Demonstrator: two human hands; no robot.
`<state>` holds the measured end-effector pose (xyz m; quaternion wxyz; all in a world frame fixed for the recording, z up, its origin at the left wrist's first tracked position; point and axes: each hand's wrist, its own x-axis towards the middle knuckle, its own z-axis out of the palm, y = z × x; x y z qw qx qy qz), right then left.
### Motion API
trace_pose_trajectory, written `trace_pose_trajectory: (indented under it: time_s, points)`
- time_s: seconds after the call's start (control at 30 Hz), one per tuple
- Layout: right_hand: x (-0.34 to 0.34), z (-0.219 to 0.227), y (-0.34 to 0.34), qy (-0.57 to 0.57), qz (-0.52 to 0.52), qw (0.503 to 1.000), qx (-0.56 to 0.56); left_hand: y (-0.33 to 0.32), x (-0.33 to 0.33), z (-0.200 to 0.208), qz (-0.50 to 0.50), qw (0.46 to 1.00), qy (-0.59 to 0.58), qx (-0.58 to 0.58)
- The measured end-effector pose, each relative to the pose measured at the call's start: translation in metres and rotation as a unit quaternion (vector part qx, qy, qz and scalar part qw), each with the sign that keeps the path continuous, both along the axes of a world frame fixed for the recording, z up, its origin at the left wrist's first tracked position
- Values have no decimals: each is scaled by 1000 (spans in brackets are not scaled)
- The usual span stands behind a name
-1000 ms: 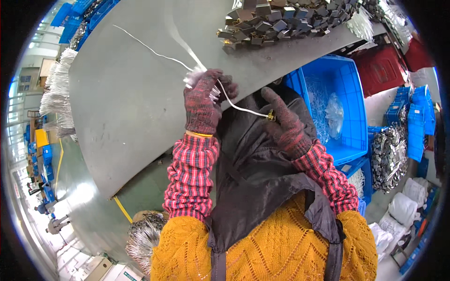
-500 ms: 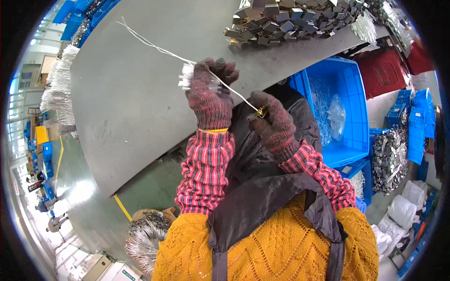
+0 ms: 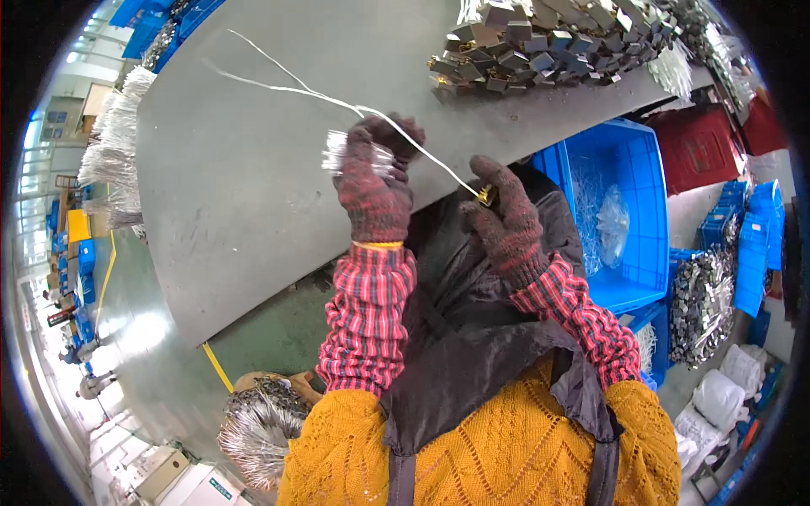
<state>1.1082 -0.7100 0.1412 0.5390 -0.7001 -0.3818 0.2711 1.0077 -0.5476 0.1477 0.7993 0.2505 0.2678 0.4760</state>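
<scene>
In a dark red knitted glove, my left hand [image 3: 377,177] is closed around a bundle of short white strands [image 3: 336,153], whose cut ends stick out at its left side. A white wire [image 3: 432,158] runs across the top of this hand and splits into two loose ends over the table toward the upper left. My right hand [image 3: 510,223], gloved alike, pinches a small brass-coloured part [image 3: 485,196] at the wire's near end. The fingers partly hide that part, so its exact kind does not show.
The grey table [image 3: 245,185] carries a pile of dark rectangular pieces [image 3: 540,51] at its far side. White wire bundles [image 3: 118,152] hang over its left edge. To my right stand a blue crate [image 3: 629,278] with clear plastic inside and a dark red container [image 3: 696,152].
My right hand has moved slightly right with the brass-coloured part, its fingers a little more spread. The wire's two loose ends have spread apart. The left hand still grips the white bundle.
</scene>
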Motion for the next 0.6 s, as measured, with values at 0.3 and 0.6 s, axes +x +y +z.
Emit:
trace_pose_trajectory:
  time_s: [0.3, 0.6]
  points:
    - [-2, -11, -13, 41, 16, 997, 56, 24, 7, 8, 71, 996, 6, -56]
    - [-6, -30, -17, 13, 18, 998, 64, -14, 8, 8, 12, 993, 76, 85]
